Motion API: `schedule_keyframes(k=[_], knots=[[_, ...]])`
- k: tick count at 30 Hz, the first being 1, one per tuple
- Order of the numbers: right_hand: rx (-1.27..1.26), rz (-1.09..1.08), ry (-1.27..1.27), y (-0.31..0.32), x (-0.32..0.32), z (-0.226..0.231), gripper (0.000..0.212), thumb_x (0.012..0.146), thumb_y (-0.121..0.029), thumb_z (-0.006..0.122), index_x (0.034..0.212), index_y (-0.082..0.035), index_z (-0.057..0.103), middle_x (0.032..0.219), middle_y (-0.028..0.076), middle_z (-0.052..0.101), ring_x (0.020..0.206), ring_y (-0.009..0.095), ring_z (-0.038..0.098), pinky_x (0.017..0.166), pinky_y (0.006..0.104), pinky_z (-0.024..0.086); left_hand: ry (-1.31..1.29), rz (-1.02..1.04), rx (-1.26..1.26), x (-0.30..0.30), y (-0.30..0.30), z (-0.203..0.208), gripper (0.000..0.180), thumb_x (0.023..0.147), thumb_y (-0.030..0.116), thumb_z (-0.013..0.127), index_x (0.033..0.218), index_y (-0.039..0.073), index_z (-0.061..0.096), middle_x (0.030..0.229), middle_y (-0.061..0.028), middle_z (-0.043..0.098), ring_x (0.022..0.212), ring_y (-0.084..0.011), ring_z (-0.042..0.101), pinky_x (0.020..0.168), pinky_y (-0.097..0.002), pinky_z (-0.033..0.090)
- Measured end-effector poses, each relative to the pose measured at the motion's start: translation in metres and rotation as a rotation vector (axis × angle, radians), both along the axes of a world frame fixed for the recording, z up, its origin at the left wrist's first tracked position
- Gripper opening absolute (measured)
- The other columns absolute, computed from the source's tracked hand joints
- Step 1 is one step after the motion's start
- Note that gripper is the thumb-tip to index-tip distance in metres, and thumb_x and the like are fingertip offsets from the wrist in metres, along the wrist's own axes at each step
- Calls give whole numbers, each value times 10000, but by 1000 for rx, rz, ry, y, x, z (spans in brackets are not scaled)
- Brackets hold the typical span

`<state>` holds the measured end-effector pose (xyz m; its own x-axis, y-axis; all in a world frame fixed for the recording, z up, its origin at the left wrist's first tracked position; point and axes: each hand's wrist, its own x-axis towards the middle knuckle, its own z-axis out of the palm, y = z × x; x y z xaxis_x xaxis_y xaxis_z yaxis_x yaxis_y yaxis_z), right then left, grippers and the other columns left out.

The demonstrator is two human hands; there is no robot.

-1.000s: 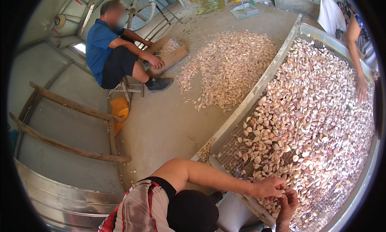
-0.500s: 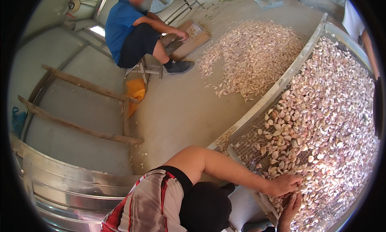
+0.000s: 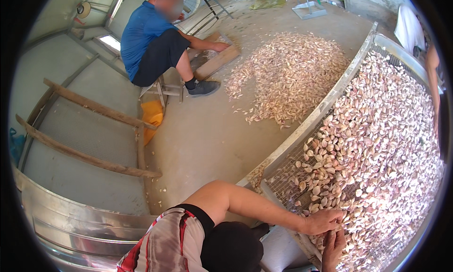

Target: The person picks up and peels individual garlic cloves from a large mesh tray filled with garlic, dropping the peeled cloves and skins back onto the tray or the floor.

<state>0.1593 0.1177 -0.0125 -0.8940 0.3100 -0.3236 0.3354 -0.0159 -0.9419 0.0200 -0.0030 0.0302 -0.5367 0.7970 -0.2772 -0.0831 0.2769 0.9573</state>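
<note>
My left hand (image 3: 324,221) reaches across from the lower left, its fingers pinched together over the near edge of a mesh tray. Directly below it, my right hand (image 3: 334,249) has its fingers curled up to meet the left fingertips. Whatever lies between the fingertips is too small and covered to make out. Loose garlic cloves (image 3: 382,140), pale with pinkish skins, spread thickly over the wire-mesh tray (image 3: 325,112) around both hands. Bare mesh shows at the tray's left corner.
A large heap of garlic cloves (image 3: 297,76) lies on the floor beyond the tray. Another person (image 3: 146,36) sits on a low stool beside a wooden box (image 3: 218,62). A dustpan (image 3: 309,11) stands at the back. Another person's arm (image 3: 432,83) shows at the right edge.
The view has shifted slightly. My hands stay fingertip to fingertip over the tray's near edge. The seated person's hand has moved to the right along the wooden box.
</note>
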Motion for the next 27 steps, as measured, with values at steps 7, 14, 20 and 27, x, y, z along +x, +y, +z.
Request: schedule_keyframes(k=[7, 14, 20, 27], knots=[[27, 4, 60, 2, -5, 9, 254, 1032, -253, 479, 1027, -20, 580, 667, -28, 510, 557, 43, 419, 492, 208, 322, -147, -46, -86, -3, 8, 6, 144, 927, 175, 560, 1005, 56, 534, 636, -53, 574, 488, -153, 566, 471, -315, 450], [68, -42, 33, 9, 3, 6, 330, 1045, -317, 461, 942, -21, 564, 661, -32, 498, 547, 32, 394, 482, 209, 285, -22, -94, 17, -2, 17, -3, 167, 941, 175, 573, 1030, 39, 537, 701, -73, 604, 438, -136, 553, 417, -295, 440], [116, -40, 60, 13, 6, 5, 381, 1047, -352, 438, 917, -17, 565, 593, -36, 460, 519, 31, 370, 464, 228, 258, -293, -159, -61, -2, 20, -2, 138, 954, 106, 529, 1073, 37, 531, 698, -63, 601, 457, -123, 566, 428, -277, 464], [146, 13, -68, 18, -8, 40, 296, 1015, -181, 404, 1025, 3, 636, 663, 90, 588, 578, 182, 534, 543, 347, 422, -213, -266, -92, -14, 20, 14, 202, 961, 152, 495, 1128, 57, 558, 745, -29, 577, 600, -110, 582, 525, -259, 481]])
